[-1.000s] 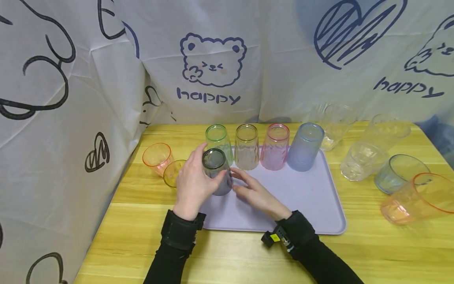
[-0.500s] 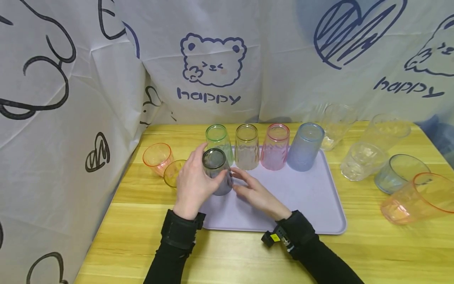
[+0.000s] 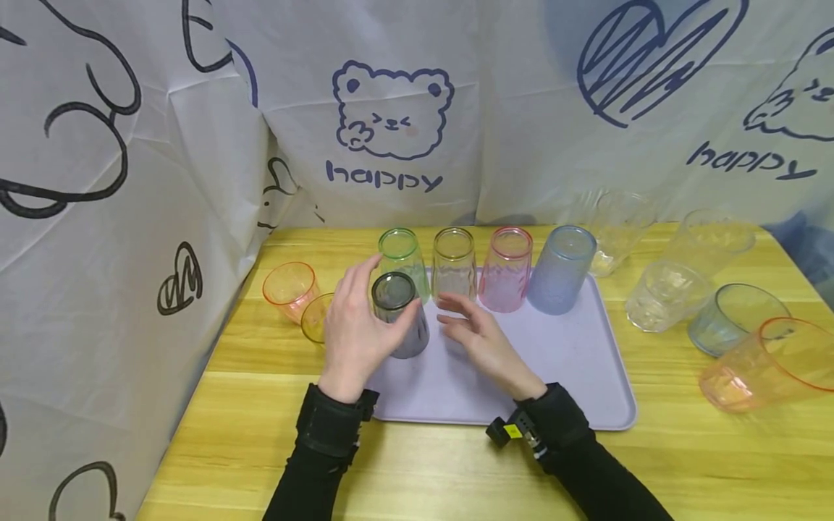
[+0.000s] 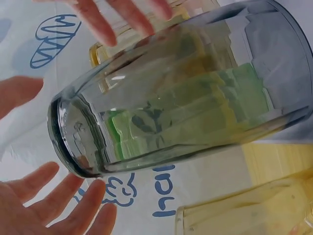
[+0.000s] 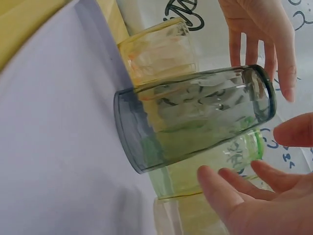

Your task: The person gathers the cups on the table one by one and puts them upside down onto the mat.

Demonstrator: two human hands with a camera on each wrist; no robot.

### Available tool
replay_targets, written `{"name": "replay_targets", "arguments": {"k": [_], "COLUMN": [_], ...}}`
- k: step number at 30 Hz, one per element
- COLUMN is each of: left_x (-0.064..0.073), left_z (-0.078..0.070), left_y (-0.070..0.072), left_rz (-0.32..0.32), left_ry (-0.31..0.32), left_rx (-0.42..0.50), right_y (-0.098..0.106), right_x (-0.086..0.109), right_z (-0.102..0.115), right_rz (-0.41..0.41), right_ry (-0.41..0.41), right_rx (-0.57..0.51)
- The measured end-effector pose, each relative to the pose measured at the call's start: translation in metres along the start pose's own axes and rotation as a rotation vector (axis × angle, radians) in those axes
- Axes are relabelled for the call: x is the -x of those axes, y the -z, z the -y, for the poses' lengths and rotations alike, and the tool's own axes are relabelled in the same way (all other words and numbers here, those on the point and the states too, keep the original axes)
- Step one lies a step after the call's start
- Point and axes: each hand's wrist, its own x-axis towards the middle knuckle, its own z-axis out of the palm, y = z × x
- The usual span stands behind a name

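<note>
A grey glass (image 3: 409,334) stands upside down near the left side of the lilac tray (image 3: 541,391). My left hand (image 3: 357,333) is held around its left side with fingers spread; the wrist views show small gaps between thumb, fingers and glass. To the right of it hovers my right hand (image 3: 485,344), fingers apart, touching nothing. Behind the grey glass is an upturned green glass (image 3: 399,250). Farther right along the tray's back stand a yellow-rimmed glass (image 3: 454,271), a pink glass (image 3: 505,278) and a blue glass (image 3: 562,275), all upturned.
At the left of the table are an orange-rimmed glass (image 3: 289,289) and a yellow glass (image 3: 314,322), partly behind my left hand. Several clear glasses (image 3: 658,300) stand on the right, with a grey-blue glass (image 3: 723,329) and an orange glass (image 3: 739,380). A printed cloth (image 3: 508,166) hangs behind.
My right hand has let go of the grey glass's side and drawn off to the right. My left hand's fingers have loosened slightly; the glass stays almost where it was.
</note>
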Motion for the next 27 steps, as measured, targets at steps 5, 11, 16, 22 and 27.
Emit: {"name": "replay_targets", "arguments": {"k": [5, 11, 16, 22, 27], "left_x": [0.000, 0.000, -0.001, -0.005, -0.008], "left_z": [-0.004, -0.011, -0.019, -0.041, -0.065], "left_y": [-0.002, -0.003, -0.004, -0.010, -0.021], "left_rz": [-0.070, -0.097, -0.116, -0.084, -0.040], "left_ry": [-0.030, -0.057, -0.102, -0.176, -0.238], "left_rx": [0.014, 0.044, 0.061, 0.057, 0.078], "right_y": [0.009, 0.021, 0.032, 0.058, 0.085], "right_x": [0.001, 0.007, 0.018, 0.036, 0.054], "right_z": [0.005, 0.011, 0.012, 0.016, 0.021], "right_rz": [-0.072, -0.171, -0.218, -0.325, -0.410], "right_ry": [0.042, 0.050, 0.091, 0.193, 0.318], "right_rx": [-0.052, -0.125, -0.130, -0.117, -0.115]}}
